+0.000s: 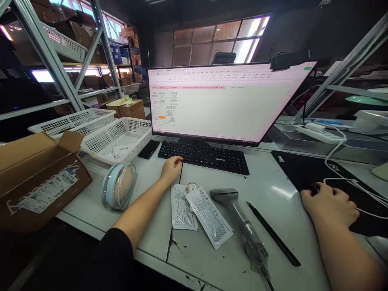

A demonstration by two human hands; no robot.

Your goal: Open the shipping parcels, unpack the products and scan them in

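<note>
My left hand (171,167) rests on the desk at the front edge of the black keyboard (209,157), its fingers curled, with nothing visible in them. Over the black mouse pad (297,163), my right hand (332,204) covers a dark computer mouse (314,187), of which only a small part shows. Between the arms lie two printed foil packets (209,216), overlapping, with a small white cylinder (192,187) partly under them. A grey barcode scanner (239,218) and a black pen-like stick (273,233) lie to their right.
A monitor (218,109) with a spreadsheet stands behind the keyboard. On the left are an open cardboard box (39,182), white baskets (121,137), a phone (148,149) and a clear round-ended case (119,186). White cables (333,161) cross the right side.
</note>
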